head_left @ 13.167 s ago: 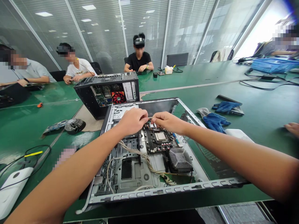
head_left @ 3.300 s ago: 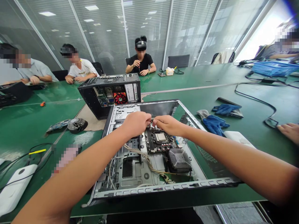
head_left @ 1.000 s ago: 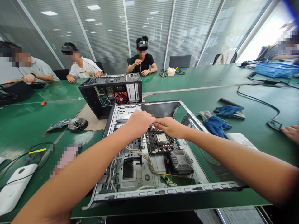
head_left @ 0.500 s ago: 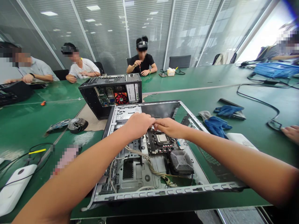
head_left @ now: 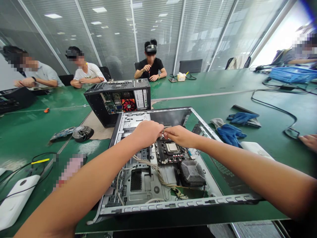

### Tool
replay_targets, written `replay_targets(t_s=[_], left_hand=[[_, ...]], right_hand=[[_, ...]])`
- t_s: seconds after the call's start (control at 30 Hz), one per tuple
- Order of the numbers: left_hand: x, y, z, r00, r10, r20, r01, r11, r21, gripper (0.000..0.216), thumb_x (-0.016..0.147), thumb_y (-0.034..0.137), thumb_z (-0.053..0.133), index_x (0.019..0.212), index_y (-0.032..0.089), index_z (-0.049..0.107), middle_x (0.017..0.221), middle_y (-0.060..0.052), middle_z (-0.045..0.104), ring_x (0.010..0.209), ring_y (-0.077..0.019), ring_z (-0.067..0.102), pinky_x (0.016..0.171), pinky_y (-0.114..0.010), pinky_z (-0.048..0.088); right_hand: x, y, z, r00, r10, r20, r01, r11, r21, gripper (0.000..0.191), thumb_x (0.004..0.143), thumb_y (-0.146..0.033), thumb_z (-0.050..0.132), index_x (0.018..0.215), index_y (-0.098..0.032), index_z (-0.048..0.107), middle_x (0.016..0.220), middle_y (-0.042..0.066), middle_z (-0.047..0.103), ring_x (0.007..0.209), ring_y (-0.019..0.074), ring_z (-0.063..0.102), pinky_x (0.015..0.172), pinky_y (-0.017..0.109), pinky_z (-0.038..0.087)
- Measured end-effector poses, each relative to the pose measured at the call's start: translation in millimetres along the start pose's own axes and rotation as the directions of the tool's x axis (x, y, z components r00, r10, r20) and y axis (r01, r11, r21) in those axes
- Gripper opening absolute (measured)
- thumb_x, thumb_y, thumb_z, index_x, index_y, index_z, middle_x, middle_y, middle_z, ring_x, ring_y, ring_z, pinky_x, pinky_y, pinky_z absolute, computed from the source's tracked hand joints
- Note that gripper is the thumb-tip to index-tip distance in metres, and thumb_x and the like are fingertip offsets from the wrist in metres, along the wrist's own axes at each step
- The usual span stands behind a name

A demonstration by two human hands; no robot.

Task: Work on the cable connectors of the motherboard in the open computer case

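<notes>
An open computer case [head_left: 173,199] lies on its side in front of me. Inside it, a motherboard [head_left: 164,153] shows a bare processor [head_left: 171,147] in its socket. Above the board's far end, my left hand [head_left: 148,133] is closed, its fingers curled. Close beside it, my right hand [head_left: 180,135] has thumb and fingers pinched together, fingertips facing the left hand. Whatever the fingers hold is hidden or too small to make out. A heatsink [head_left: 192,172] rests in the case nearer to me. Bundled cables [head_left: 158,173] run across the case floor.
Behind stands a second computer case [head_left: 116,99] with a red fan. To the right lie blue work gloves [head_left: 229,132]. On the left are a round fan cooler [head_left: 83,133], a circuit board [head_left: 61,134] and a white device [head_left: 18,201]. Several people sit around the green table [head_left: 198,94].
My fingertips have parted slightly above the board, leaving a narrow gap between the hands. At the far left, a person's hands have shifted a little.
</notes>
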State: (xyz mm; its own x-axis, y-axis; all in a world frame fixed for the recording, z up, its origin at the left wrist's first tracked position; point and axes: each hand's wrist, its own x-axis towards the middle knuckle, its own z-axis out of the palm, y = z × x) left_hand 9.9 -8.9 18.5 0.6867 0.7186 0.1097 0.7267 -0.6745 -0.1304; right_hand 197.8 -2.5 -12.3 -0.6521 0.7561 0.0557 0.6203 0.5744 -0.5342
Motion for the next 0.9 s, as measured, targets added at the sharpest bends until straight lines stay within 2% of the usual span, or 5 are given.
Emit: replay_targets(t_s=[0.27,0.7,0.9], left_hand=[[-1,0,0,0.999,0.035,-0.025,-0.034,0.998,0.053,0.019,0.090,0.022,0.044,0.088,0.019,0.063,0.084,-0.006,0.068,0.073,-0.0178,0.059,0.063,-0.031,0.036],[-3,0,-9,0.998,-0.026,0.056,0.029,0.998,-0.059,0.022,0.089,0.031,0.047,0.092,0.019,0.065,0.088,-0.007,0.069,0.078,-0.0186,0.059,0.064,-0.031,0.037],[-2,1,-5,0.998,0.015,0.059,-0.015,1.000,0.001,0.020,0.088,0.021,0.045,0.088,0.019,0.065,0.086,-0.008,0.069,0.073,-0.0182,0.059,0.061,-0.031,0.036]], right_hand=[[-1,-4,1,1.000,-0.010,-0.019,0.010,1.000,0.005,0.026,0.091,-0.026,0.034,0.075,-0.019,0.053,0.069,0.002,0.056,0.063,0.0148,0.046,0.064,0.028,0.035],[-1,-7,1,1.000,0.020,-0.005,-0.021,1.000,-0.015,0.028,0.091,-0.026,0.035,0.075,-0.018,0.057,0.066,0.002,0.055,0.060,0.0145,0.045,0.063,0.028,0.034],[-1,-8,1,1.000,-0.014,-0.005,0.014,1.000,-0.021,0.027,0.090,-0.024,0.035,0.076,-0.018,0.057,0.066,0.001,0.056,0.060,0.0145,0.046,0.064,0.028,0.034]])
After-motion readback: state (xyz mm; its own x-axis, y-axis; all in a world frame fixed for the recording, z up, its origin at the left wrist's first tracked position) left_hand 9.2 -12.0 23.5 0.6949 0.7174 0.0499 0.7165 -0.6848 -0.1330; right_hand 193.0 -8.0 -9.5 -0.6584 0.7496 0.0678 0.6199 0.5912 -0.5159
